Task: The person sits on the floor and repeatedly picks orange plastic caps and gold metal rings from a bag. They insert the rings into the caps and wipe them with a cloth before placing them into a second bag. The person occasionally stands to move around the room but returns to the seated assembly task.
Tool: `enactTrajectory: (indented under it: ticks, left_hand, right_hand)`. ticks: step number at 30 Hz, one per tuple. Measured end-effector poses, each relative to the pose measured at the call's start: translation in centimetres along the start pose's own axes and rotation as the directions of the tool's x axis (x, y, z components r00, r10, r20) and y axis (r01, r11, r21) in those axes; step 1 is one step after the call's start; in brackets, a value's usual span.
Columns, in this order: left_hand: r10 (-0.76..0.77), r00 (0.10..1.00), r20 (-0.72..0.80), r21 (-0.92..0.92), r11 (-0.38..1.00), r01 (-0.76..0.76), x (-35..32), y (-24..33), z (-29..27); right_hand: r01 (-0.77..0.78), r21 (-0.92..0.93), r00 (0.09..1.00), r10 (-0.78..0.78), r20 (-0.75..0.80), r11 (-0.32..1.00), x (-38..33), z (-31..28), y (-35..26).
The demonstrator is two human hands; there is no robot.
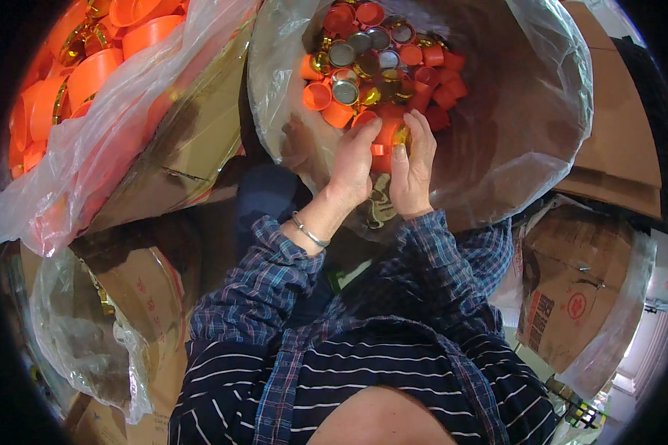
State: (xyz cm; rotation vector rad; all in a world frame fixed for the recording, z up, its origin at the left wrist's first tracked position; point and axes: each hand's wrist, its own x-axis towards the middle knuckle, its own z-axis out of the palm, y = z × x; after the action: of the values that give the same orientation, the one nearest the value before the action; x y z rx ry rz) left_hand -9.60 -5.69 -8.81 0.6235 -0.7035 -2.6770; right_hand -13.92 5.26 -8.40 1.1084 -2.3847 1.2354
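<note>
Both my hands are closed around an orange plastic cup point(387, 135) at the near side of a bag-lined container. My left hand point(351, 165) grips its left side, with a bracelet at the wrist. From the right, my right hand point(414, 165) presses on it, thumb toward me. A bit of shiny gold shows beside the right fingers; whether it belongs to the cup I cannot tell. Just beyond lies a pile of orange cups point(318, 96), mixed with silver round caps point(344, 91) and gold-coloured rings or caps. My fingers partly hide the held cup.
A clear plastic liner point(553, 96) drapes over the container's rim. At upper left, a plastic-lined carton point(193, 141) holds larger orange parts point(93, 70). Cardboard boxes stand at lower left point(145, 285) and right point(579, 282). Flat cardboard point(608, 111) lies at upper right.
</note>
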Motion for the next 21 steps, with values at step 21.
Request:
enactTrajectory:
  ticks: [21]
  left_hand:
    - [0.336, 0.894, 0.296, 0.760, 0.485, -0.433, 0.1, -1.4, 0.4]
  right_hand:
    - [-0.452, 0.892, 0.667, 0.673, 0.320, 0.023, 1.0, -0.6, 1.9]
